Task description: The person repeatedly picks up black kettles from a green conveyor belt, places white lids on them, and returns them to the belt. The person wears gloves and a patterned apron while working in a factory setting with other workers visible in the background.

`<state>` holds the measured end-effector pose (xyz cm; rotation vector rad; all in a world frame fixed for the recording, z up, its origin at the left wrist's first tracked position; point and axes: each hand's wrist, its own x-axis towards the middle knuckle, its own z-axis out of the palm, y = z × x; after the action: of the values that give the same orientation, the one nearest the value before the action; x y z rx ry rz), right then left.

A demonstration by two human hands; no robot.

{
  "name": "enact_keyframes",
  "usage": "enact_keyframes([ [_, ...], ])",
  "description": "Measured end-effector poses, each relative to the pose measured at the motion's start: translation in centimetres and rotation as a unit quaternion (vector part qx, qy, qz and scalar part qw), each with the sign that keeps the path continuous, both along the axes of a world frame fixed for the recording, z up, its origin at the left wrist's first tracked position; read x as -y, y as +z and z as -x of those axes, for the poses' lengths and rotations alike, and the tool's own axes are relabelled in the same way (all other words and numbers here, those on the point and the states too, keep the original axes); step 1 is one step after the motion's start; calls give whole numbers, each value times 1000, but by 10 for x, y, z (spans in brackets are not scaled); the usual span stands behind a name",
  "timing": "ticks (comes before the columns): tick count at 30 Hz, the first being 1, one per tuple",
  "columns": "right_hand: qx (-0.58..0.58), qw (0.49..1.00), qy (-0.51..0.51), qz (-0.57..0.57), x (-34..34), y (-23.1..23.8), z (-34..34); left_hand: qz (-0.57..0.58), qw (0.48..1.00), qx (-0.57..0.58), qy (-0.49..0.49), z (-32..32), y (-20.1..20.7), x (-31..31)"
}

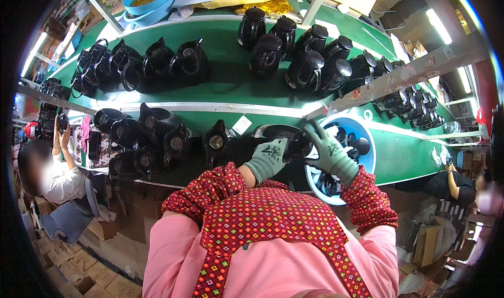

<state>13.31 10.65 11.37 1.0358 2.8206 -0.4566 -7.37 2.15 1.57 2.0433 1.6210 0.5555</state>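
Observation:
A black kettle (275,132) lies in front of me at the bench's near edge. My left hand (268,159), in a grey-green glove, is closed on its near side. Over the kettle's right end is my right hand (331,153), gloved too, with its fingers spread apart. Whether those fingertips touch the kettle is hard to see. Just right of that hand stands a light-blue basin (369,164) holding several round black lids (362,145). Left of the kettle, open-topped black kettles (216,142) stand in a group.
Across the green bench (231,82), more open-topped kettles (190,61) stand far left and lidded kettles (265,56) far right. A metal post (388,88) slants over the right side. One person (65,180) sits at the left; another (457,185) is at the right.

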Motion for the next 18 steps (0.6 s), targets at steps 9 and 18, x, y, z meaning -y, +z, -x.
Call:
enact_keyframes([
  [9,-64,997,-6,45,-7,-3,3,86,996,-6,0,14,5,-5],
  [18,-36,992,122,-20,-32,-53,1,103,993,53,-28,37,-8,-26],
])
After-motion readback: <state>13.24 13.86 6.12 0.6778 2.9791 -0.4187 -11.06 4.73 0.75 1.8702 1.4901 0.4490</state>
